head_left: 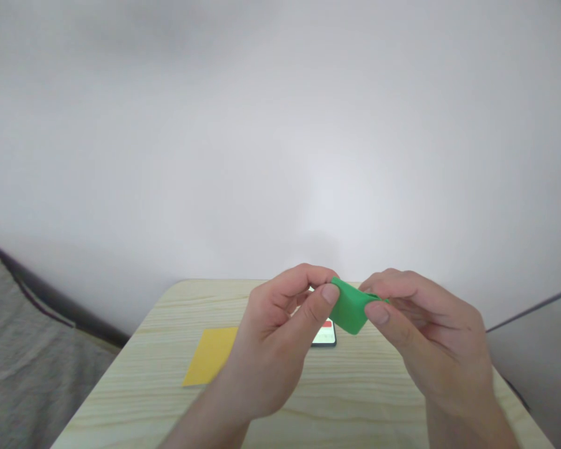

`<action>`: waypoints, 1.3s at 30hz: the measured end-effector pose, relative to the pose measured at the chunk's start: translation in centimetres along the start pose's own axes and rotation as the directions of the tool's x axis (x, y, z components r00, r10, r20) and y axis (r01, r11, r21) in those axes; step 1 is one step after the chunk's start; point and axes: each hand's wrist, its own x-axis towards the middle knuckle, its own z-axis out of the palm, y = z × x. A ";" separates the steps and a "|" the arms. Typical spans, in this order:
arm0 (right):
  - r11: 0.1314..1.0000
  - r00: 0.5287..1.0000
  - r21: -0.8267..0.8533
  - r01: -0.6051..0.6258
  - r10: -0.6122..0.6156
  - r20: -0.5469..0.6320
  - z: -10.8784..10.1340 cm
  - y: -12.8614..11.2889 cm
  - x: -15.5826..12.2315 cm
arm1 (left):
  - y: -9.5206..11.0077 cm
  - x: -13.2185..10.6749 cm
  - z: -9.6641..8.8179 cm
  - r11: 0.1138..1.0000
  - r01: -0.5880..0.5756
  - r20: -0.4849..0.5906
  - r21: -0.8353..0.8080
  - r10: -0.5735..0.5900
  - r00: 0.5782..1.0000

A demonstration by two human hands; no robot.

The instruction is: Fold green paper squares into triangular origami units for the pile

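Note:
A small piece of folded green paper [350, 308] is held up above the table between my two hands. My left hand [280, 337] pinches its upper left corner between thumb and forefinger. At its right end, my right hand [430, 337] grips it between thumb and fingers, where a folded edge shows. Behind my left hand lies a phone [325, 337] with a lit screen, mostly covered from view. A yellow sheet of paper [210, 355] rests on the table to the left, partly hidden by my left wrist.
The light wooden table [149, 374] has a rounded far left corner and stands close to a pale wall [243, 137]. Grey fabric [28, 362] with a dark edge is at the left. A dark line runs along the lower wall at right.

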 end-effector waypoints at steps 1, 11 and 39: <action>1.000 1.000 0.005 0.004 -0.004 0.002 0.0 0.0 0.0 | 0.0 0.0 -0.1 1.000 -0.007 -0.002 0.021 0.007 1.000; 0.996 0.997 0.049 0.071 -0.069 -0.034 0.4 0.7 -0.2 | -0.5 -0.2 -0.1 0.994 -0.037 -0.048 0.099 0.042 0.998; 0.985 0.982 -0.097 -0.143 0.153 0.107 0.4 0.7 -0.4 | -0.4 -0.2 0.2 0.999 -0.046 -0.075 0.003 0.046 0.996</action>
